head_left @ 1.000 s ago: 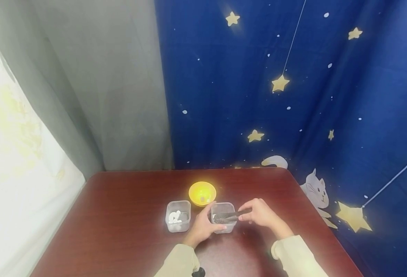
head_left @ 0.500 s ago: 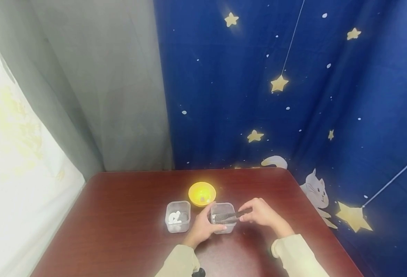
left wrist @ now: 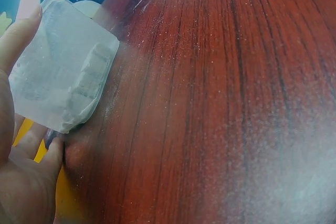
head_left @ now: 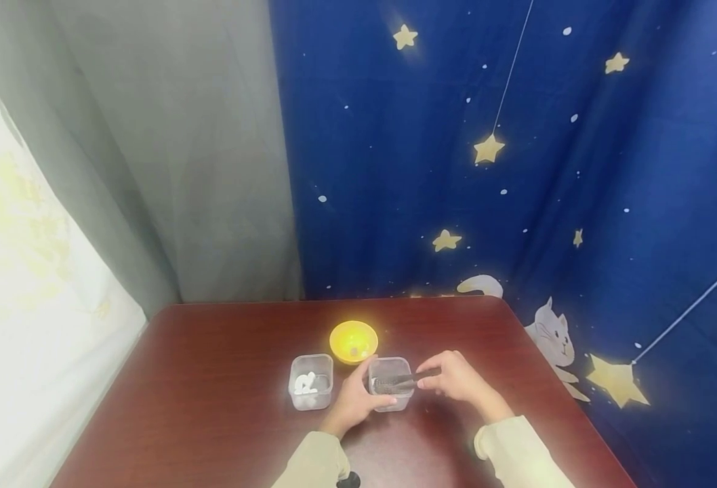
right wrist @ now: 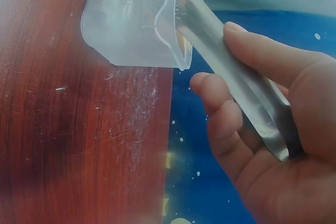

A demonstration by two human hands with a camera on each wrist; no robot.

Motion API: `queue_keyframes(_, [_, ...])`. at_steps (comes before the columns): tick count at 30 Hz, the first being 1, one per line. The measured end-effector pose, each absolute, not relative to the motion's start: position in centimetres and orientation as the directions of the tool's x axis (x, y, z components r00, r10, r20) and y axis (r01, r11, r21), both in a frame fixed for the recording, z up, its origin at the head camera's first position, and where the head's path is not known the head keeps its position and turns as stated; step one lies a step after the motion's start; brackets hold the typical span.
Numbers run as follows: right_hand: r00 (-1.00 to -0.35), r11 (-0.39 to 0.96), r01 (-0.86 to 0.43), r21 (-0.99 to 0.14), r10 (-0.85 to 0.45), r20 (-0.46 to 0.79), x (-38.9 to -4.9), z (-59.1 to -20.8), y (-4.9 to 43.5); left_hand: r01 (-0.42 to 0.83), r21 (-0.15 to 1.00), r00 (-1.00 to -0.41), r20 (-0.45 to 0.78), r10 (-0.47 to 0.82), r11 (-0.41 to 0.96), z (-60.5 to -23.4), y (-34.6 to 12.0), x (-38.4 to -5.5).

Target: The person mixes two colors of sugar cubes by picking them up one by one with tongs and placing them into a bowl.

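My left hand (head_left: 354,398) grips the side of a clear plastic tub (head_left: 398,366), thumb on the near wall and fingers on the far side. In the left wrist view, pale blocky pieces (left wrist: 86,87) show through the wall of this tub, along its base. Metal tongs (right wrist: 226,72) slant over the rim into the tub, held by my right hand (head_left: 458,379) between thumb and fingers. Their tips lie down inside; whether they pinch a piece cannot be seen.
A second clear tub (head_left: 329,379) with white pieces (head_left: 305,383) stands left of my left hand. Behind the tubs sits a yellow bowl (head_left: 339,344) with a small greyish piece in it. The dark red table (head_left: 224,379) ends at curtains (head_left: 383,203).
The arms of the tongs have drawn closer together inside the tub. My left hand keeps its hold on the tub. The head view has shifted slightly.
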State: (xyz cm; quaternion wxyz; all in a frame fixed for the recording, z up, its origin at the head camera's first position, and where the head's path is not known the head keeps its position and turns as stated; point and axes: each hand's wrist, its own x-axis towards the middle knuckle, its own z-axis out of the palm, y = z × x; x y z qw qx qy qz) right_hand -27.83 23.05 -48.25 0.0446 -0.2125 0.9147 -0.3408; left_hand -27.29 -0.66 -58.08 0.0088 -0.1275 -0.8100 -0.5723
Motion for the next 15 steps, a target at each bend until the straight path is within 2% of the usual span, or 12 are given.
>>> queue_keyframes(15, [-0.885, 0.700, -0.409, -0.585, -0.461, 0.068, -27.97, -48.38, 22.55, 0.219, 0.931, -0.966, 0.165, 0.199, 0.293, -58.04, -0.64, -27.20])
